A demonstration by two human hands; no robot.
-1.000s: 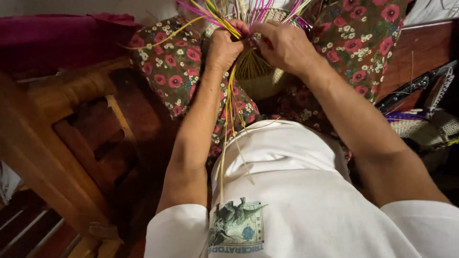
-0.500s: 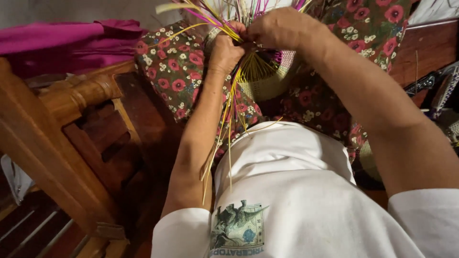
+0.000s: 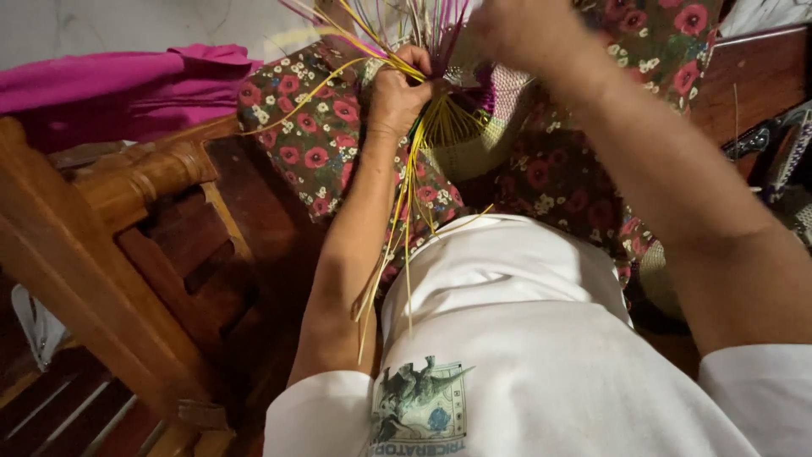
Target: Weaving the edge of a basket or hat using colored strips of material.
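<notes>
Yellow and magenta straw strands (image 3: 397,51) are gathered in a bundle at the far middle of the scene, where they fan out from a half-woven basket (image 3: 461,140) resting on the floral-print lap (image 3: 313,127). The bundle is clenched in the left hand (image 3: 396,89), fingers curled tight round the strands just above the woven part, while loose yellow ends (image 3: 397,245) hang down toward the near side, over the white shirt (image 3: 524,338). The right hand (image 3: 516,30) is raised at the far edge, partly cut off by the frame and blurred, so its grip cannot be told. A weaving step appears to be in hand: the strands are held fast by one hand while a single one is seemingly drawn out by the other. The next move would call for steady tension and a strand kept apart from its neighbours. A wooden chair frame (image 3: 110,220) stands on the left, with pink cloth (image 3: 127,85) beyond it.
</notes>
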